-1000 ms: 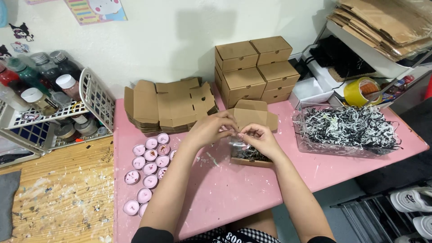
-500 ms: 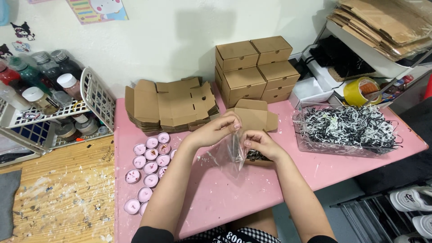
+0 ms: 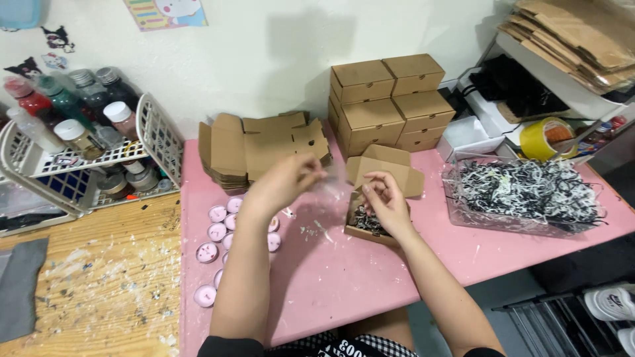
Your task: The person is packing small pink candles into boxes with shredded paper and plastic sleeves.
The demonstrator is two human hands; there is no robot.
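The left hand and the right hand, both pinched shut, hold between them one clear plastic bag, blurred, its long axis running roughly left to right just above one open cardboard box holding dark shredded paper. To the left lie about nine pink tealight candles, partly hidden by the forearm, on the pink table. Behind stand one pile of flat box blanks, at least four closed boxes, and one clear tray of shredded paper.

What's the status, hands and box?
Left hand and right hand pinch a clear film between them. Open box with shred inside sits under the right hand. Pink candles lie beside the left arm.
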